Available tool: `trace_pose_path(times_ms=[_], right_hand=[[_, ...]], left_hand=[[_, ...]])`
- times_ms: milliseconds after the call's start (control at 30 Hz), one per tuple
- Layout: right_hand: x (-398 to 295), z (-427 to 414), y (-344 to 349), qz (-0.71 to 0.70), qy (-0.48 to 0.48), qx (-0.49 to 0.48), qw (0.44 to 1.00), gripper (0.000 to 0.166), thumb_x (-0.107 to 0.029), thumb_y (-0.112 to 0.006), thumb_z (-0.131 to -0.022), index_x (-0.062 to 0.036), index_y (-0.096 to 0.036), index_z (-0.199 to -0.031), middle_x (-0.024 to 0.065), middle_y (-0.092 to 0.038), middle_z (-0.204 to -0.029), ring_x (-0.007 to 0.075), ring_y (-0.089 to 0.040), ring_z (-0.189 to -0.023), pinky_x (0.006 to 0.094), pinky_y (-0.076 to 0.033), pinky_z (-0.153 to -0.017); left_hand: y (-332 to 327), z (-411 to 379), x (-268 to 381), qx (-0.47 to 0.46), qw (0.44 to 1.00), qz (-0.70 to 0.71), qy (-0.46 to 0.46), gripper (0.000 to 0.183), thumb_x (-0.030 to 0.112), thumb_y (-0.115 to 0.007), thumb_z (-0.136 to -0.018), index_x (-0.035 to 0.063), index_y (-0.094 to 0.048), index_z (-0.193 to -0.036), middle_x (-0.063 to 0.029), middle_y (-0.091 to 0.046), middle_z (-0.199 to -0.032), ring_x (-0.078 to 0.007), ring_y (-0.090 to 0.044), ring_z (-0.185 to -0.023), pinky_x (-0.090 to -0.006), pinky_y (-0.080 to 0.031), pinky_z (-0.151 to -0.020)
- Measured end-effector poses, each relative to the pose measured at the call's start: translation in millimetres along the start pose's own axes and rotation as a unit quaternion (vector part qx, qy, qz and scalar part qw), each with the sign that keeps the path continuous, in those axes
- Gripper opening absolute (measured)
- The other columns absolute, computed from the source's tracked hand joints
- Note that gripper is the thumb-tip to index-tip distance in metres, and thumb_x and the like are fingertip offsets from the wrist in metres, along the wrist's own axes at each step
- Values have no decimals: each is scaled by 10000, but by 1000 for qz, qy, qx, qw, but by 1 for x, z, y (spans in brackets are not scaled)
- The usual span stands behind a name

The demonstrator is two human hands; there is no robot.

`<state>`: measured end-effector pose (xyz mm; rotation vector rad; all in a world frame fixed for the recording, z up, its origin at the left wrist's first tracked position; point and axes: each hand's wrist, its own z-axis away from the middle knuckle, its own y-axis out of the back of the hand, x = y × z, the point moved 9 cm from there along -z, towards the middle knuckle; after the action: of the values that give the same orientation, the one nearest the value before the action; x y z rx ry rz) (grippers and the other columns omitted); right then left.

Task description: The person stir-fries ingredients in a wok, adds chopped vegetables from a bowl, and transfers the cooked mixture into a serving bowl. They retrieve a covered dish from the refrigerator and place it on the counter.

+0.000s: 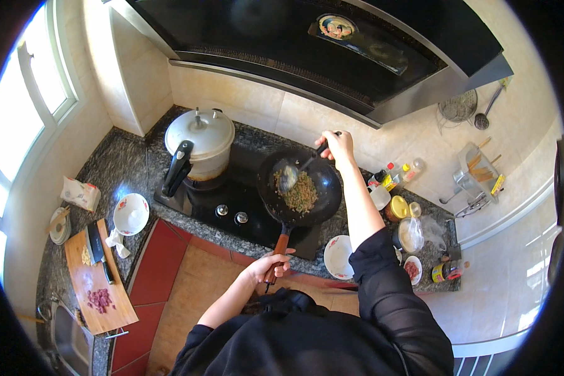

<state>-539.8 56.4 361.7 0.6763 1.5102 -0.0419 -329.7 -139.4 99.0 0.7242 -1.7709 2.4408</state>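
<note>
A dark wok (326, 197) rests on the right side of the black gas stove (237, 188), with finely chopped, browned food (301, 195) in its bottom. My left hand (269, 267) is closed round the wok's wooden handle (281, 244). Above the wok's far rim, my right hand (334, 148) grips the black handle of a metal ladle or spatula (289, 178), whose blurred head is at the food's left edge. On the stove's left side stands an aluminium pressure cooker (206, 157) with its lid on and its black handle towards me.
At left, a wooden cutting board (77, 277) holds a cleaver (95, 249), diced red meat (99, 301) and chopped pale bits. White bowls (131, 214) (338, 257) flank the stove. Seasoning jars (398, 207) and bottles stand right. A range hood (272, 84) hangs above; a sink (70, 336) lies lower left.
</note>
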Motion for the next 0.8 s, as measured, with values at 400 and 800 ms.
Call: trace_pose_path(times_ms=[400, 800], right_hand=[[40, 30, 91, -11, 16, 58, 998, 272, -172, -527, -849, 32, -649, -719, 112, -696, -728, 141, -552, -369, 240, -368, -323], [45, 55, -17, 76, 205, -210, 953, 156, -169, -626, -884, -30, -696, -892, 78, -713, -890, 155, -662, -739, 266, -509, -618]], left_hand=[[-6, 5, 0, 11, 1000, 16, -3, 533, 92, -504, -927, 18, -283, -1406, -58, -526, -724, -60, -403, -461, -198, -356, -435], [-1, 2, 0, 0, 1000, 0, -2, 565, 109, -537, -908, 17, -275, -1400, -60, -539, -731, -80, -397, -487, -218, -350, -459]])
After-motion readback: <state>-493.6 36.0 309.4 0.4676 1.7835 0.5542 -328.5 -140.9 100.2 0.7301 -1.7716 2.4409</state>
